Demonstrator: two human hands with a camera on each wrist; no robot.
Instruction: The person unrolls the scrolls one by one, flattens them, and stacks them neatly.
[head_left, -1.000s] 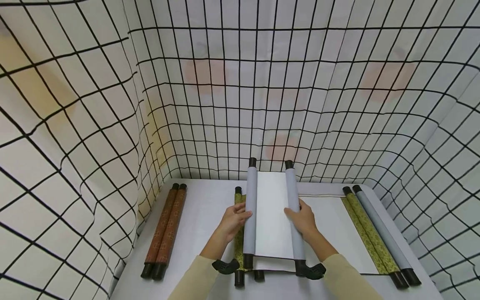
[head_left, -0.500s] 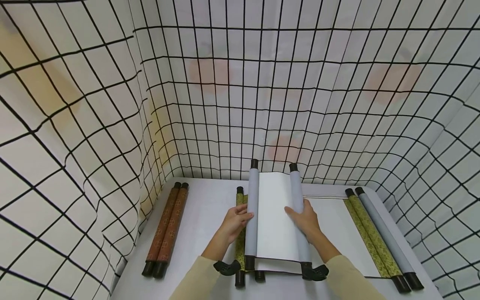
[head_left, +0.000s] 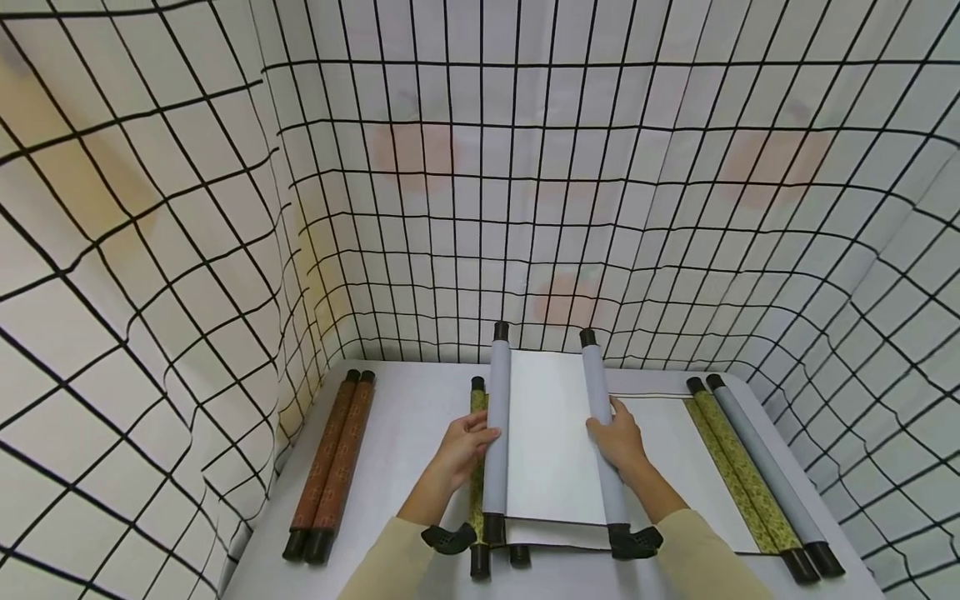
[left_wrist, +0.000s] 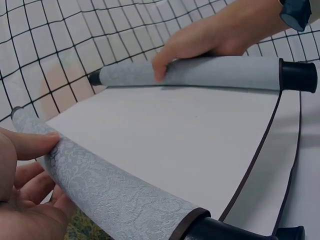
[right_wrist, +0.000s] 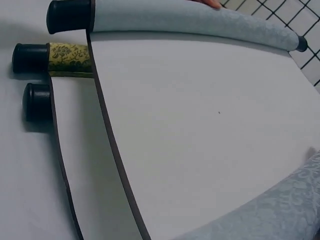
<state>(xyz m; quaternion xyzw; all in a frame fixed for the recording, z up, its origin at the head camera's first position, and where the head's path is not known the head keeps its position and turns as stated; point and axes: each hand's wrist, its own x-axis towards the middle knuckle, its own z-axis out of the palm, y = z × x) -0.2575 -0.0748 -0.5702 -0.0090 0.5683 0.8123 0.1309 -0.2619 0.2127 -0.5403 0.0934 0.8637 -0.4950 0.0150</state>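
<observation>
Pale blue-grey patterned-cloth scroll (head_left: 555, 433) — centre, held over a spread-out yellow-green-trimmed white scroll (head_left: 675, 450). Partly unrolled: blank paper span (left_wrist: 170, 130) bared, more seemingly left wound at each side. Left hand (head_left: 459, 450) pinches left-side roller (head_left: 495, 467) between thumb and fingers — right hand (head_left: 621, 437), right-side roller (head_left: 597, 387) likewise.

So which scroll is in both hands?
The pale blue scroll, between left hand and right hand; brown rolls, green scroll and grey roll lie on the table.
</observation>
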